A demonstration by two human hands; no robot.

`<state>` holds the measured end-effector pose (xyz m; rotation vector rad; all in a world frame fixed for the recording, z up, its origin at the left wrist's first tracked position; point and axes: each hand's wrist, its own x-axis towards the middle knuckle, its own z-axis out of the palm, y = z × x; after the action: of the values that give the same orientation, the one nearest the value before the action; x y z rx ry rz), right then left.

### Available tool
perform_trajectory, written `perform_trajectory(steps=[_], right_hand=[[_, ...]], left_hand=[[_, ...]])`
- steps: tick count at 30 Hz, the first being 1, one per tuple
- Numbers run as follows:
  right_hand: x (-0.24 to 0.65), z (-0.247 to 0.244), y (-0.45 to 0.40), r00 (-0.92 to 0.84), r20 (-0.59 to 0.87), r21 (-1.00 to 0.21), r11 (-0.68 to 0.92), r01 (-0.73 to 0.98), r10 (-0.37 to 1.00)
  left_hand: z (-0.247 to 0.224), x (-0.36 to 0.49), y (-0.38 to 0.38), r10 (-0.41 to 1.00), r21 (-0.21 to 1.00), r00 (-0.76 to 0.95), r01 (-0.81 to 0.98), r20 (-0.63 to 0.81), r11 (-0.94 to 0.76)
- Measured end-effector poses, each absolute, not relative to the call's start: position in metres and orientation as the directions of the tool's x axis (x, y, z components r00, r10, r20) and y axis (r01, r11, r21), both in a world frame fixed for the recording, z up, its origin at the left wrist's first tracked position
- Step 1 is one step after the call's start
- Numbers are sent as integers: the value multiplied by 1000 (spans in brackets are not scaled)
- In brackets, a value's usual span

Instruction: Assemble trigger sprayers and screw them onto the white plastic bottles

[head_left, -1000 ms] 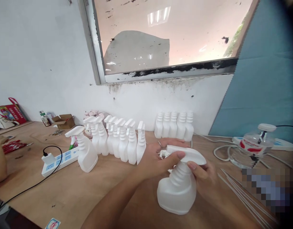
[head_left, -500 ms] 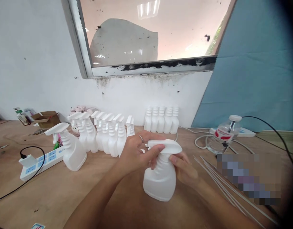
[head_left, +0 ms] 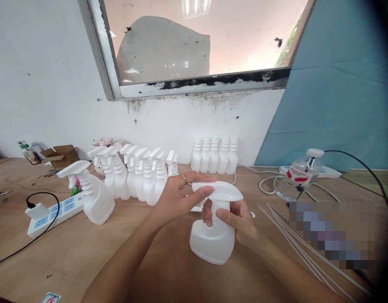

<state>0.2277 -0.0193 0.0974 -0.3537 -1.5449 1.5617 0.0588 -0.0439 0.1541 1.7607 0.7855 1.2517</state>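
Observation:
A white spray bottle (head_left: 212,245) stands upright on the table in front of me, its trigger head (head_left: 226,190) seated at the top of the neck. My left hand (head_left: 186,192), with a ring on one finger, pinches the nozzle end of that head between thumb and fingers. Round the bottle's neck wraps my right hand (head_left: 242,223), thumb across the front and fingertips showing on the left side. The trigger is mostly hidden behind my fingers.
Several white spray bottles with heads (head_left: 146,174) stand left of centre, one nearer spray bottle (head_left: 97,200) beside a power strip (head_left: 59,212). Several headless bottles (head_left: 214,158) line the wall. On the right are a clear water bottle (head_left: 299,176) and thin white tubes (head_left: 295,240).
My right hand has shifted its hold, with the thumb now further left across the neck and fingertips showing on the other side. The left hand keeps its pinch on the trigger head.

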Motion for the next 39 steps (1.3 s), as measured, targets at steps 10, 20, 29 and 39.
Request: perform_trajectory(steps=[10, 20, 29, 39], right_hand=[[233, 90, -21, -572, 331, -906, 84, -415, 750], [230, 88, -18, -528, 376, -896, 154, -416, 761], [230, 92, -20, -541, 376, -906, 175, -386, 752], [226, 92, -24, -485, 341, -922, 187, -339, 805]], left_hand=[[150, 66, -49, 756, 776, 269, 46, 597, -629], [151, 64, -46, 685, 644, 250, 233, 684, -729], [160, 61, -50, 703, 660, 297, 244, 646, -710], [163, 58, -53, 752, 705, 294, 267, 590, -657]])
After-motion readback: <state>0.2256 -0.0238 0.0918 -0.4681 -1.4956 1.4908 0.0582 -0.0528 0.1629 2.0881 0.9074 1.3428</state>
